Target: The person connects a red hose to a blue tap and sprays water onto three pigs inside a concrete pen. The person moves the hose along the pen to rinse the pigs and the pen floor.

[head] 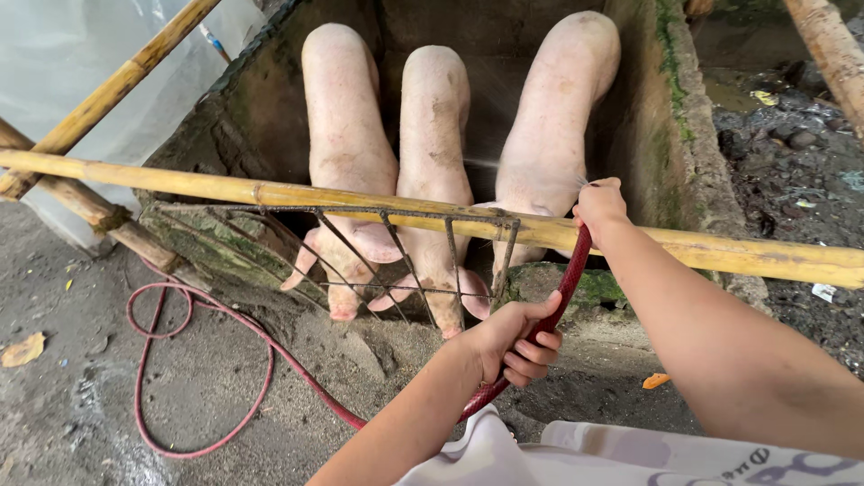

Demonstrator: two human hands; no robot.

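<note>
- Pen of mossy concrete (670,108): three pale pink pigs (432,135) inside, heads toward the rusty wire grille (396,256).
- Yellow bamboo rail (225,187) crosses the front.
- Thin red rubber hose (565,292): left hand (513,342) clamped mid-length, right hand (598,205) closed on its end above the rail.

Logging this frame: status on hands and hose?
Both hands gripping red hose: left hand low, right hand at the nozzle end. Spray toward three pigs. Bamboo rail crosses in front.

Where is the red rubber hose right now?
The red rubber hose runs between both hands at centre-right, just below the yellow bamboo rail, then loops across the dirt floor at lower left.
</note>
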